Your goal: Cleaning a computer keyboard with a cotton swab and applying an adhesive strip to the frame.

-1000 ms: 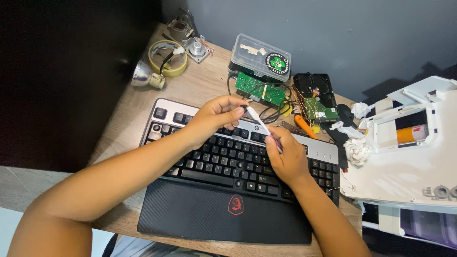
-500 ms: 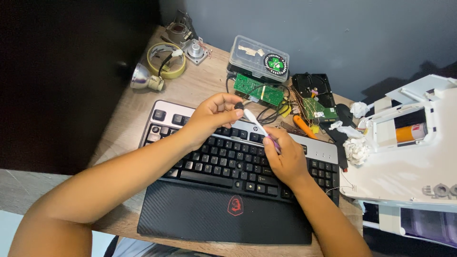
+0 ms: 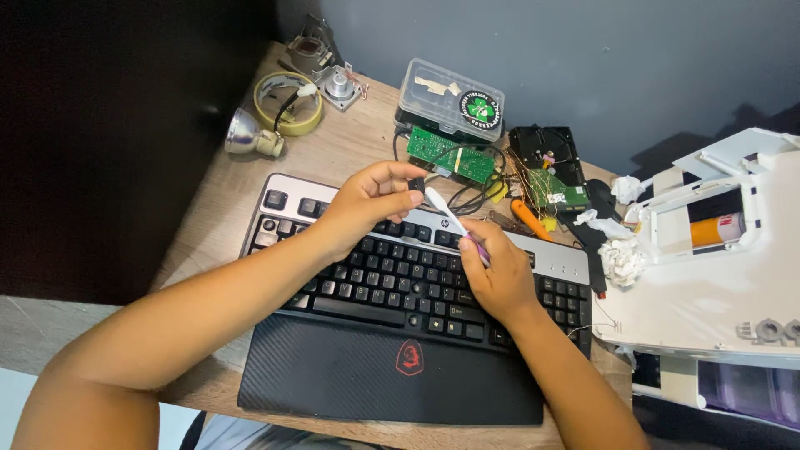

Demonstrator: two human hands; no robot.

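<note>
Barely anything's shifted from half a second back: both hands still sit over the black keyboard with the silver top strip (image 3: 392, 279) in the middle of the wooden desk (image 3: 208, 217), left one maybe nudged a touch. Left hand (image 3: 367, 204) has its thumb and fingertips closed narrow around a small black keycap (image 3: 416, 183) above the top key row, while the right hand (image 3: 498, 279) grips a white brush with a purple handle (image 3: 450, 218), its tip right at the keycap. Green circuit board (image 3: 450, 157) and a clear plastic box (image 3: 452, 97) sit by the desk's far edge.
</note>
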